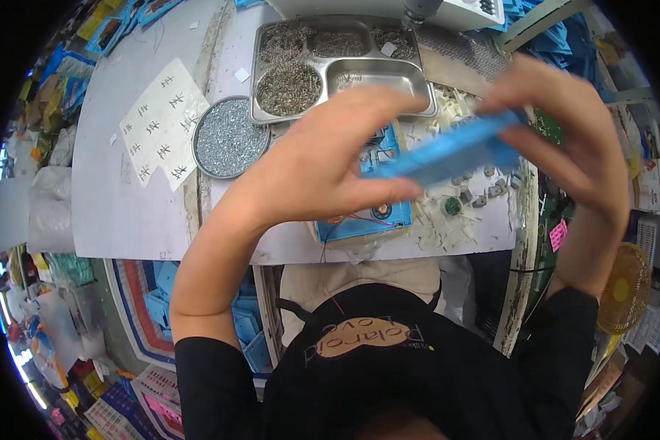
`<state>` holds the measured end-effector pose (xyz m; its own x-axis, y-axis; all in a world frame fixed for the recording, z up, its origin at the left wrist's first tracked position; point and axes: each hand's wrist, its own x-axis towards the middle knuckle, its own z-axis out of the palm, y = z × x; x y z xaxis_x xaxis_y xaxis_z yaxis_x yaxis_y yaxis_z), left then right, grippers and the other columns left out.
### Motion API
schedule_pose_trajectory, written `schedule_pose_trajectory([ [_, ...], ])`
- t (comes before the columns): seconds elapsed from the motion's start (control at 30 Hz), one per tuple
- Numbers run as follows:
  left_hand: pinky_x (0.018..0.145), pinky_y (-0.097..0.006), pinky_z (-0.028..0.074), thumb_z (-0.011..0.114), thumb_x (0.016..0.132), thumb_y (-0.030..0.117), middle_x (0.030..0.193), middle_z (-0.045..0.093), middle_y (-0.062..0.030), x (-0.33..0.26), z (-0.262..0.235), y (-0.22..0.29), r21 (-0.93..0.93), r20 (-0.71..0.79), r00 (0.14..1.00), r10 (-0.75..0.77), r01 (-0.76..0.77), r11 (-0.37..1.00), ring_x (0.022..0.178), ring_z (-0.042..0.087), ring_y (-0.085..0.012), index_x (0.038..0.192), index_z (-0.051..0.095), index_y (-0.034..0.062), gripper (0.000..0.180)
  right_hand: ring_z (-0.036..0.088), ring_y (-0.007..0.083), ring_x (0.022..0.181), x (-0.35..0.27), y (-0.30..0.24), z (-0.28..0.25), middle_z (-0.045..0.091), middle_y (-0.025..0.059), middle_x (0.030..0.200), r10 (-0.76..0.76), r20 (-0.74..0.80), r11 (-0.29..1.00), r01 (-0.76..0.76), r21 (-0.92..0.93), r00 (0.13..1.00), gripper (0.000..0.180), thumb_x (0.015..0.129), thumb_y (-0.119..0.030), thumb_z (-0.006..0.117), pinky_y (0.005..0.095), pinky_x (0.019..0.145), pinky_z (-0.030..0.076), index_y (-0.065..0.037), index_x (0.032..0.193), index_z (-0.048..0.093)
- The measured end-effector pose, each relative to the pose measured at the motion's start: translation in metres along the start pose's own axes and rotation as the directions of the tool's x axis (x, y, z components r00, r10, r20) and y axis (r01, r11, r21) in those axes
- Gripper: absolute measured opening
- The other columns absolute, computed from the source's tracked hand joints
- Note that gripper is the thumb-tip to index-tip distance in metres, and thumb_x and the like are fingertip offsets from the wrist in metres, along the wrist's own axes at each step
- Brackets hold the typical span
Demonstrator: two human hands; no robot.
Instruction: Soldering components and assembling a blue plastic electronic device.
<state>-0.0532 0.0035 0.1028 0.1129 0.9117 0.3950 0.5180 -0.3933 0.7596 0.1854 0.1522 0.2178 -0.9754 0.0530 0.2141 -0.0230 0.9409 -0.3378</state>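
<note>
A blue plastic panel or casing part [455,150], smeared by motion, is held tilted above the table between my hands. My right hand [565,125] pinches its right end between fingers and thumb. Around the left end is my left hand [337,158], with the thumb along the lower edge and the fingers curved above. Underneath, a second blue casing [370,229] lies on the table, holding a round copper-coloured part [381,211] and thin red wires. My left hand and the raised panel hide much of it.
Behind stands a metal compartment tray [378,66] of small metal parts. A round dish [232,138] of silvery pieces sits left, beside a marked paper sheet [161,125]. White and grey plastic bits [455,220] are scattered right. Blue casings fill a crate [253,352] below the table.
</note>
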Motion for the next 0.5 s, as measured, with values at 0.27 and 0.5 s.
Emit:
schedule_pose_trajectory([
  [0.27,0.084,-0.031,0.058,0.063,0.103,0.025,0.110,0.072,-0.0155,-0.040,0.006,-0.001,-0.781,-0.167,0.763,-0.624,0.284,0.557,0.094,0.072,-0.0203,0.131,0.056,-0.0074,0.043,0.063,0.0159,0.077,-0.009,-0.003,0.149,0.067,0.0094,0.084,0.606,-0.175,0.548,-0.248,0.799,0.776,0.062,0.096,-0.014,0.071,0.0281,0.071,0.048,-0.002,0.149,0.043],
  [0.5,0.074,-0.037,0.058,0.076,0.090,0.029,0.095,0.073,-0.0247,-0.077,0.049,-0.018,-0.008,-0.193,0.835,-0.516,0.525,0.851,0.083,0.075,-0.0322,0.153,0.028,-0.0111,0.090,0.052,0.0163,0.051,-0.064,-0.030,0.202,0.051,0.0050,0.057,0.742,-0.025,0.515,-0.546,0.661,0.670,0.066,0.097,-0.014,0.066,0.0309,0.054,0.039,-0.002,0.154,0.034],
])
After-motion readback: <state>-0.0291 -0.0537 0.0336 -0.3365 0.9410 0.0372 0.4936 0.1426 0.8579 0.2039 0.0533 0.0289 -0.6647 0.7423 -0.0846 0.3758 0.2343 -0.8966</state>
